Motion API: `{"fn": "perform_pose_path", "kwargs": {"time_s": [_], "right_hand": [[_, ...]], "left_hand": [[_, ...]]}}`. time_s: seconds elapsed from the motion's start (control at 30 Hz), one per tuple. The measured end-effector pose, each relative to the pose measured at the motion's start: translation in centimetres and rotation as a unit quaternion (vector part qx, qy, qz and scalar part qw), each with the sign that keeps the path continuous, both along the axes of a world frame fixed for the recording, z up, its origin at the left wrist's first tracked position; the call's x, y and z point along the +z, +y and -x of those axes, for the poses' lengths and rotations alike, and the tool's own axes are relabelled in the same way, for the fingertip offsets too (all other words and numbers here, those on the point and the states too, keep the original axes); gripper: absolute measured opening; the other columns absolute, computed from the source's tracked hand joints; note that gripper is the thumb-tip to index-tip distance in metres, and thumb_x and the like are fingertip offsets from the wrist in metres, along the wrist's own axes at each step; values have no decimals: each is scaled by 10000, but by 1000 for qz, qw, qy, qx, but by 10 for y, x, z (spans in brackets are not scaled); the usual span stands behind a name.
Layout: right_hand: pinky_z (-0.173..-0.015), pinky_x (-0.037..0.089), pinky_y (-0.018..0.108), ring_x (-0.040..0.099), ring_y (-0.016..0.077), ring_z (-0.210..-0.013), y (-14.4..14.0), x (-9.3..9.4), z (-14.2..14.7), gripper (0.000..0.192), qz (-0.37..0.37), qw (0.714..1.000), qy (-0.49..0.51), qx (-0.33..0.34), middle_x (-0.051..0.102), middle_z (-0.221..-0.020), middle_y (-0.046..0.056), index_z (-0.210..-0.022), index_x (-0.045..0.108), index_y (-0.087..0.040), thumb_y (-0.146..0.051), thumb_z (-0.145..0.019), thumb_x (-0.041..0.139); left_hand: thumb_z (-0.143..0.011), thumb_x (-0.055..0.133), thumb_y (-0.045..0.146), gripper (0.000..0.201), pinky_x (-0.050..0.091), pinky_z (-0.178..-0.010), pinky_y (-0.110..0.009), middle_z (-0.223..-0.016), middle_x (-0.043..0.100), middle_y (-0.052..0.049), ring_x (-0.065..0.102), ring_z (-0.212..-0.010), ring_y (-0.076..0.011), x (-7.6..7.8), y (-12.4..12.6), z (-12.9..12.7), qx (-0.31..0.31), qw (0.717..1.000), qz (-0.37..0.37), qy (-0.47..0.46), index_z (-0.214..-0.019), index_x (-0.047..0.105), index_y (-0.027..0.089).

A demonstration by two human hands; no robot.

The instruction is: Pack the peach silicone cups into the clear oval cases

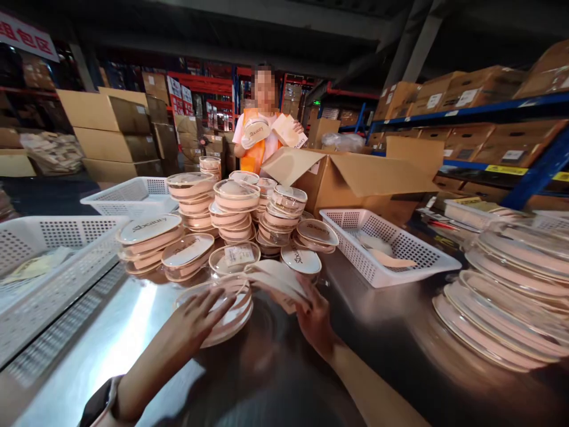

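My left hand (200,317) lies with fingers stretched out over the lid of a short stack of round, clear-lidded pink containers (237,323). In my right hand (315,317) are several flat, pale cards or sleeves (273,279), fanned out and gripped at their right end. Their left end hangs above the right edge of the stack under my left hand. Just behind stands a container with a white label (239,255) on its lid. Beside it is one with a printed white lid (301,259).
More containers are piled behind (235,196) and at the right (502,320). White baskets stand left (89,228) and right (355,258) on the metal table (267,385). An open carton (347,184) is at the back. Across the table a co-worker (255,151) holds a container and a card.
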State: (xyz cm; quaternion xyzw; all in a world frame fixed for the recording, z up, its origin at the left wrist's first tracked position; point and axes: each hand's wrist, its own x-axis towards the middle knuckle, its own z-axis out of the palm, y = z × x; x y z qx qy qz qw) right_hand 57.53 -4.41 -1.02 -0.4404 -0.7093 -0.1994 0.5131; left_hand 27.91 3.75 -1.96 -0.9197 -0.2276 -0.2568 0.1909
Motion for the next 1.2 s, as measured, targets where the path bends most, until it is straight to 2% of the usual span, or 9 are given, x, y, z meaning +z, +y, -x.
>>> {"fn": "perform_pose_path", "kwargs": {"time_s": [0.1,0.2,0.33,0.47,0.57,0.67,0.9,1.07,1.2], "right_hand": [[-740,636,324,747,233,-916,3,1,2,475,22,995,86,-41,729,-1164,114,-1480,404,-234,-260,-1007,418],[-725,629,325,749,231,-890,1,7,-6,465,-6,1000,25,-10,741,-1118,115,-1481,391,-233,-321,-1025,357],[-771,611,321,719,217,-1017,-4,17,-13,437,-26,986,-156,47,707,-1200,124,-1453,384,-233,-295,-1021,397],[-688,591,303,709,244,-1012,-16,26,16,282,-46,950,-308,21,711,-1166,158,-1252,552,-205,-218,-978,486],[-563,547,291,711,225,-748,-28,27,46,254,-15,947,-321,-12,740,-897,113,-1179,610,-214,-193,-960,484],[-481,474,244,600,162,-527,-32,26,54,244,5,950,-311,4,646,-646,22,-1164,623,-256,-224,-970,478],[-639,584,255,717,177,-801,-13,18,22,290,42,964,-256,48,742,-1038,133,-1185,579,-143,-135,-994,361],[-655,591,268,716,188,-806,-14,16,24,312,59,959,-275,38,733,-1061,153,-1193,625,-151,-167,-1005,377],[-502,524,249,653,175,-617,-22,13,34,359,91,938,-327,65,729,-892,106,-1286,621,-268,-215,-1008,401]], "left_hand": [[-919,441,104,309,561,-796,-333,-1305,642,-159,683,-1031,-253,22,-13,-2,-39,998,-8,-51,-995,717,223],[-906,428,112,317,581,-775,-336,-1224,661,-146,691,-1011,-258,30,-19,-6,-20,994,14,-110,-948,726,214],[-890,587,284,303,604,-774,-379,-1227,616,-177,672,-1040,-299,19,-13,-9,25,984,7,-179,-1163,651,168],[-799,683,275,419,537,-906,-581,-1234,575,-222,583,-1147,-401,6,-23,-20,42,990,-28,-133,-1190,612,143],[-830,548,76,325,417,-1041,-627,-1169,612,-173,571,-1174,-342,4,-45,-32,-11,993,-27,-116,-1118,652,184],[-841,548,76,332,270,-1170,-592,-1180,630,-135,553,-1219,-284,11,-59,-36,-70,989,18,-127,-1123,664,208],[-690,795,299,677,418,-1057,-672,-1426,510,-182,530,-1274,-404,32,-51,-17,-42,987,148,-36,-1328,571,287],[-869,568,109,471,455,-1092,-516,-1462,500,-150,462,-1367,-311,23,-43,-15,-67,987,133,-54,-1308,600,278],[-881,511,83,369,351,-1157,-565,-1376,596,-92,536,-1303,-272,13,-39,-13,-112,974,150,-127,-1113,698,300]]}}
